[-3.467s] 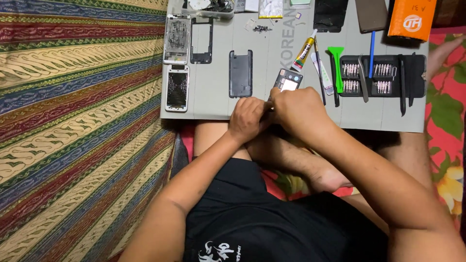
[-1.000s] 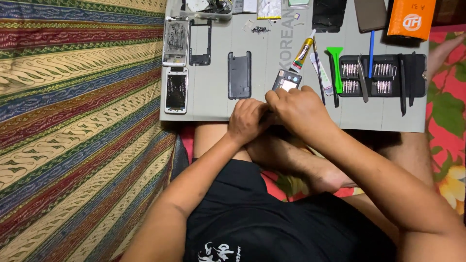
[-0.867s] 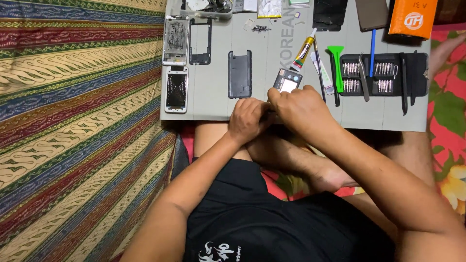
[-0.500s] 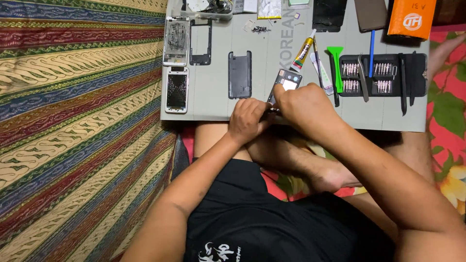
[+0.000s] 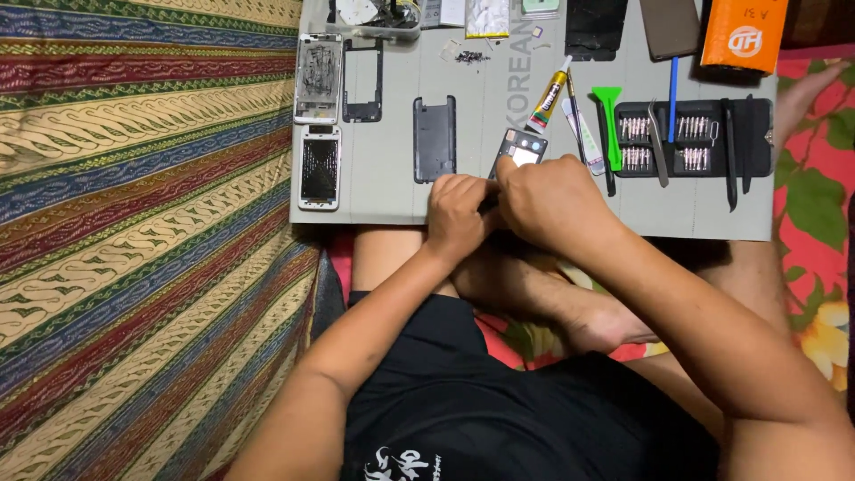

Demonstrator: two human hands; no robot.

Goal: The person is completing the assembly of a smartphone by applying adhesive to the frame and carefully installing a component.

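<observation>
While a striped cloth (image 5: 134, 223) fills the nine o'clock side, a grey mat (image 5: 392, 191) spans the twelve o'clock area across the person's lap. At its one o'clock end lies a black bit case (image 5: 690, 138), with an orange box (image 5: 744, 36) above it. At eleven o'clock sit two gutted phones (image 5: 318, 120), a black frame (image 5: 363, 80) and a dark back cover (image 5: 435, 138). Near the mat's middle the right hand (image 5: 557, 200) and left hand (image 5: 459, 214) meet, touching, both curled shut around a small phone body (image 5: 519, 150) whose top end pokes out toward twelve o'clock; the rest is hidden under the fingers. Just at its two o'clock lie a glue tube (image 5: 549, 98) and a green pry tool (image 5: 610, 120).
</observation>
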